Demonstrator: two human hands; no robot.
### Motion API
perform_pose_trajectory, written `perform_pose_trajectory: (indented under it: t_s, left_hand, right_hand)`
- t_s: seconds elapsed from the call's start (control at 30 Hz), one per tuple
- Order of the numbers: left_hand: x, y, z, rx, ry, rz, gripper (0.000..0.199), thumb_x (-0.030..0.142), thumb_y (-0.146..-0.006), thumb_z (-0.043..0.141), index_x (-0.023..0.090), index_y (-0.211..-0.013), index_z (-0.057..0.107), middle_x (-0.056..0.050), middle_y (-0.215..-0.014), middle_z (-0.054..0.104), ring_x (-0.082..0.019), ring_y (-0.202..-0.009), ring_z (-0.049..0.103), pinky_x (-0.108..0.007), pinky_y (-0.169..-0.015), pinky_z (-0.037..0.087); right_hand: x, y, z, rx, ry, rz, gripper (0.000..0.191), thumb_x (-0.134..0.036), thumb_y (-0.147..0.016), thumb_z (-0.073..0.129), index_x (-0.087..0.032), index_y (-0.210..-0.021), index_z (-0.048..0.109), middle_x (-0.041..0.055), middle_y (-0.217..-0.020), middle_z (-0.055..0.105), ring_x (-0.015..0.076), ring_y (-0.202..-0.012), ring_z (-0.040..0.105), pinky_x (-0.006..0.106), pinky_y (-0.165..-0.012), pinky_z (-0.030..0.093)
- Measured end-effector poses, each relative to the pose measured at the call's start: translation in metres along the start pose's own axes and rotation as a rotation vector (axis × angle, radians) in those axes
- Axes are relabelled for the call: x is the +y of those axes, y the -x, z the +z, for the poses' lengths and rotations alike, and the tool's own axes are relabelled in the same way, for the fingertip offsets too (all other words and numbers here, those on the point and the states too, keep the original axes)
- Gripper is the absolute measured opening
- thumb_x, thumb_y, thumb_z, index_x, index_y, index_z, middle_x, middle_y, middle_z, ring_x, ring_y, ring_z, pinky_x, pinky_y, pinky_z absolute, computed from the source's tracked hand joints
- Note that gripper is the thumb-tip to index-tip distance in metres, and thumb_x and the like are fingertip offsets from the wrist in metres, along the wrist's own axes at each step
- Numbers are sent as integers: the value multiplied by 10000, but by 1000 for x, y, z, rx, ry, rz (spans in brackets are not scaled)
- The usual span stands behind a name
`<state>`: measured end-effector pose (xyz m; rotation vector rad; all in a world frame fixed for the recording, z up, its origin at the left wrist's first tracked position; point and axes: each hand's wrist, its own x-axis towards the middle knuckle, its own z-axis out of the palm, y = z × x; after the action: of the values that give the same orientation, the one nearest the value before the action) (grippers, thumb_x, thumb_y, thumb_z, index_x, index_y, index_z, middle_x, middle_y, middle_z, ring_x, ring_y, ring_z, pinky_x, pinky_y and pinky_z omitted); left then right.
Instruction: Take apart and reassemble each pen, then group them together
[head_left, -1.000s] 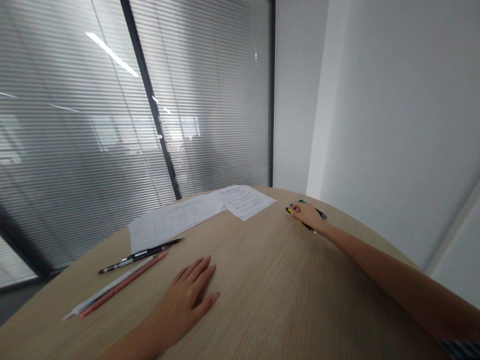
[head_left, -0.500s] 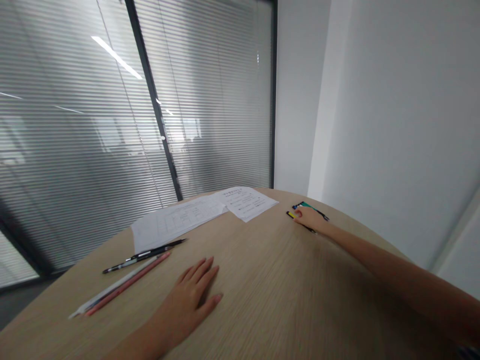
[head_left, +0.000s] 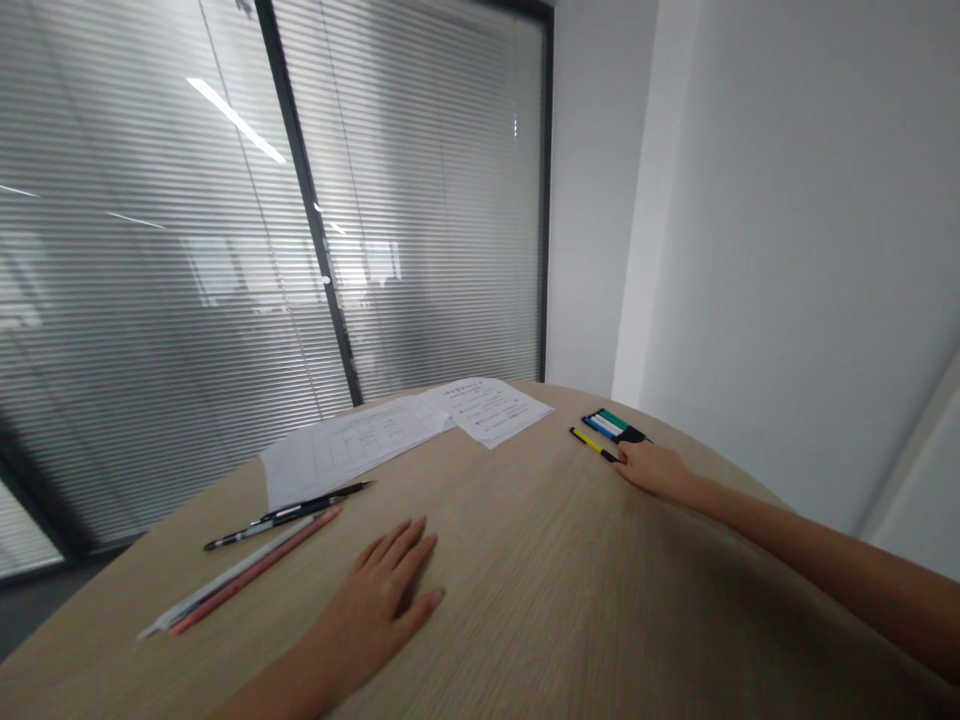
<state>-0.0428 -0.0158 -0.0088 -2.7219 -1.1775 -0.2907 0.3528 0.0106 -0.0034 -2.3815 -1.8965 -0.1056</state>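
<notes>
My left hand (head_left: 388,580) lies flat on the table, palm down, fingers stretched out and thumb apart, with nothing in it. At the far right, my right hand (head_left: 646,468) is closed, its fingertips at the black near end of a yellow marker (head_left: 589,442) that lies on the table. Just beyond the marker sits a row of green, white and blue markers (head_left: 611,424) side by side, their black near ends close to the hand. The undersides of the right fingers are hidden.
Two printed sheets, a wide one (head_left: 337,450) and a smaller one (head_left: 499,412), overlap along the far edge of the round wooden table (head_left: 517,580). Black pens (head_left: 289,515) lie at the left, and nearer are pink and white pencil-like sticks (head_left: 255,572). Glass with blinds (head_left: 442,200) stands behind.
My right hand has drawn back from the far end of the yellow marker to its near end, uncovering the coloured markers. My left hand stays in place.
</notes>
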Motion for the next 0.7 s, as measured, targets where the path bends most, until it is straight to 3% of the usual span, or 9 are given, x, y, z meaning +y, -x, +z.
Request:
perform_pose_trajectory:
  t_s: [0.3, 0.7]
  left_hand:
    - [3, -1, -3, -37, -10, -13, 516, 464, -823, 359, 147, -1222, 440, -129, -1307, 391, -275, -1190, 357, -452, -950, 333]
    - [2, -1, -2, -24, -6, -9, 521, 473, -821, 356, 148, -1217, 447, -128, -1302, 399, -274, -1187, 362, -445, -948, 338]
  right_hand:
    - [0, -4, 3, 80, 98, 22, 274, -302, -829, 379, -116, -921, 559, 161, -872, 630, 277, -795, 607, 312, -590, 433]
    - [9, -7, 7, 107, 123, 49, 267, -308, -829, 390, -114, -910, 554, 152, -855, 636, 279, -780, 614, 309, -574, 426]
